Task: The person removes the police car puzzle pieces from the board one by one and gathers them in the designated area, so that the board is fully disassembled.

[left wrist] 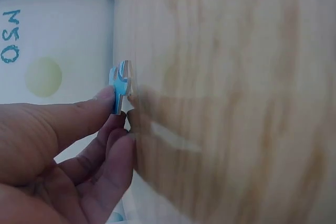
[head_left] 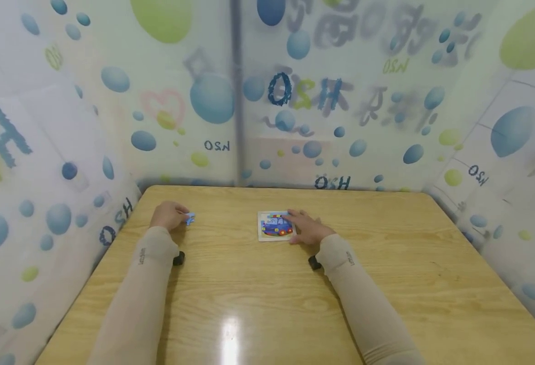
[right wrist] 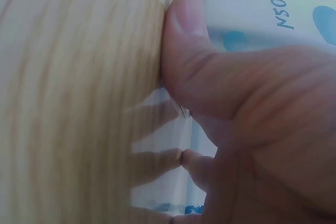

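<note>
At the table's far left, my left hand (head_left: pixel 168 215) pinches a small light-blue jigsaw piece (left wrist: pixel 121 87) between thumb and fingers. The piece stands on edge, close over the tabletop. A square jigsaw puzzle (head_left: pixel 276 226) with a pale frame and a blue cartoon car picture lies flat near the table's middle. My right hand (head_left: pixel 310 228) holds the puzzle by its right side, thumb at the near corner and index finger at the far one. In the right wrist view the thumb (right wrist: pixel 189 40) lies along the board's edge, and other fingertips rest on the wood.
The wooden table (head_left: pixel 249 289) carries both things. Printed curtains (head_left: pixel 340 101) with blue and green drops rise behind it and along both sides. A dark strap part (head_left: pixel 179 258) shows at the left wrist, another (head_left: pixel 314 262) at the right.
</note>
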{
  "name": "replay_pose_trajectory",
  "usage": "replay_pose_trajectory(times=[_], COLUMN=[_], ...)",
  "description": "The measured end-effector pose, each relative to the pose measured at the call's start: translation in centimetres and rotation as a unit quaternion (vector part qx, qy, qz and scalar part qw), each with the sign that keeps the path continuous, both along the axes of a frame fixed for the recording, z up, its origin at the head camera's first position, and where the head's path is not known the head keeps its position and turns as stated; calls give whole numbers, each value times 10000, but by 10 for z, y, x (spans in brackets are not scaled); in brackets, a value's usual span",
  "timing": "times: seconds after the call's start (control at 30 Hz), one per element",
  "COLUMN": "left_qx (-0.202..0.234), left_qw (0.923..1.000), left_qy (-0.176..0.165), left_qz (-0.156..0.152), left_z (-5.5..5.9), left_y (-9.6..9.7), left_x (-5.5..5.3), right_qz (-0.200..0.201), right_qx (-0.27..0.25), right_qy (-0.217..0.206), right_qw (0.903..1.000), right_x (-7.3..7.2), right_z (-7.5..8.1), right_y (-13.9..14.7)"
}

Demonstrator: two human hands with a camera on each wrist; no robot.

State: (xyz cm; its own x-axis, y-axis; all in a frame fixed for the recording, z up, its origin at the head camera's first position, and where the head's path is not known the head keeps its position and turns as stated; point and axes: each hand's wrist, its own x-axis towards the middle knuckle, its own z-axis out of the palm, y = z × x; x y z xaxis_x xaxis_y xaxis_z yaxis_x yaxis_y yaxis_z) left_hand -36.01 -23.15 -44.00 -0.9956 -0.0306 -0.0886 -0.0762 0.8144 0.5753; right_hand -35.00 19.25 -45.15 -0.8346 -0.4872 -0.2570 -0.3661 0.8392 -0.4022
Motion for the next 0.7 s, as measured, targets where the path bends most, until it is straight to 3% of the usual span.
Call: replay_pose_trajectory(times=[0.3, 0.43, 0.57, 0.7], left_qx=[133, 330, 61, -82], left_qw=[9998, 9994, 9995, 9990], left_qy=[96, 102, 224, 397], left_qz=[-126, 8, 204, 208], left_z=[4, 4, 1, -2], left_y=[4, 3, 2, 1], left_x=[-7, -6, -6, -5], right_qz=[20, -24, -69, -87], right_qx=[-42, -101, -122, -84], right_qy=[31, -38, -63, -46], right_qw=[10000, 9999, 9999, 9999], right_x=[0, 0, -1, -1], right_z=[1, -1, -3, -3], right_y=[2, 2, 2, 1])
